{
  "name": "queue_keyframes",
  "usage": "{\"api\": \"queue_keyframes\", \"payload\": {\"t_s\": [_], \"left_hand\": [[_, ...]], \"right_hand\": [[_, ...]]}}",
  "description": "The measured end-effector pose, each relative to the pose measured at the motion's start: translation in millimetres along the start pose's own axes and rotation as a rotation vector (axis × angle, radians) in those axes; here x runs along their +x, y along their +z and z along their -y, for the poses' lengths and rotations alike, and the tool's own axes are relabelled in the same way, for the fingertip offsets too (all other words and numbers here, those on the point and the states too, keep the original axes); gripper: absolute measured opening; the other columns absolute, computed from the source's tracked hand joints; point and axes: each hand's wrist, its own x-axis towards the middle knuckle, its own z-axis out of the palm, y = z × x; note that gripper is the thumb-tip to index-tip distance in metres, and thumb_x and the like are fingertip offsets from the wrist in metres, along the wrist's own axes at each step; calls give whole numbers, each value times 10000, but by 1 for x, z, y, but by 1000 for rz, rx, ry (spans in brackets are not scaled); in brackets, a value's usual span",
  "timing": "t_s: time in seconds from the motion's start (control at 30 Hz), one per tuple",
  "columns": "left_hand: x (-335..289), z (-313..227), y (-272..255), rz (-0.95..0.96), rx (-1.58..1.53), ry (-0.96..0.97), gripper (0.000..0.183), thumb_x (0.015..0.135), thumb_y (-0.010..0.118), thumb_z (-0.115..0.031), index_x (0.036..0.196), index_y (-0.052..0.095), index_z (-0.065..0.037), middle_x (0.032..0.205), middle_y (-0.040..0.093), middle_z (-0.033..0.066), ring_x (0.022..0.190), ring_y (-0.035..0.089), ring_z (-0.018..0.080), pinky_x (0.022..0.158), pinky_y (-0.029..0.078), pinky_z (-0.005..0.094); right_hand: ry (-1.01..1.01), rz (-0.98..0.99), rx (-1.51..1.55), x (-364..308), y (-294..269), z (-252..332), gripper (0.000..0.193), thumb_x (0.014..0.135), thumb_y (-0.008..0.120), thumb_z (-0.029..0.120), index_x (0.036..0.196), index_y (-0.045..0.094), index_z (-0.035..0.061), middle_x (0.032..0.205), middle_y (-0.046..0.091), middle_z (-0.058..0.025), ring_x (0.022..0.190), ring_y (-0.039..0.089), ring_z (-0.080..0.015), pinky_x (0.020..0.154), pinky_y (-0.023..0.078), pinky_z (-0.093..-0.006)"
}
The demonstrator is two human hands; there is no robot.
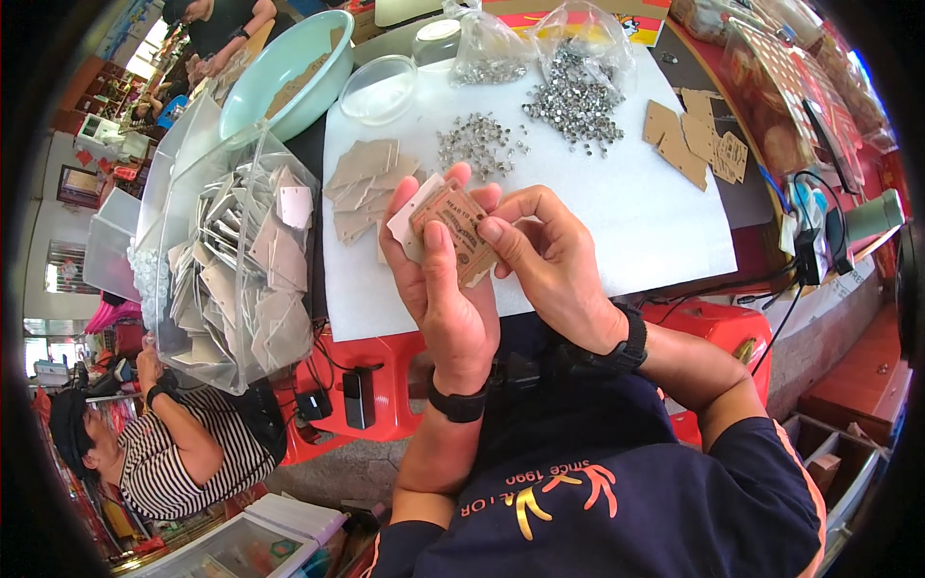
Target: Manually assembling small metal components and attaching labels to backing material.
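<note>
Your L hand [445, 303] clamps the brown card [449, 220] at frame ctr, pale card [404, 231] behind; your R hand [554, 252] pinches its right edge, can't tell what's under the thumb; hold edges flush, no bending. White sheet [641, 226] beyond, w/ metal studs [575, 111] upper ctr; clear bin [229, 375] left; co-worker [193, 453] lower left.

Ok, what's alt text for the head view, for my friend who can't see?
A person's left grip holds a brown card and a paler one, the right grip at the edge. Shiny bits and more cards lie on a white sheet; left of it, a clear bin holds many cards.
</note>
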Motion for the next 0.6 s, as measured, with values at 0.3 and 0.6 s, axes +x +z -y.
{"api": "queue_keyframes", "payload": {"t_s": [0.3,0.6], "left_hand": [[-1,3,1,-7,39,4,451,1048,434,-253,1454,323,-93,1393,487,211,1137,592,293,1015,462,450],[-4,6,-1,-53,18,-37,448,1062,415,-302,1460,314,-121,1397,487,189,1146,586,283,999,479,462]], "right_hand": [[-182,-69,-166,3,6,-13,150,906,707,102,948,598,9,812,608,-51,714,546,-111,645,460,-270],[-222,-74,-259,6,7,-9,119,895,718,65,915,611,19,904,594,-58,771,539,-113,694,464,-268]]}}
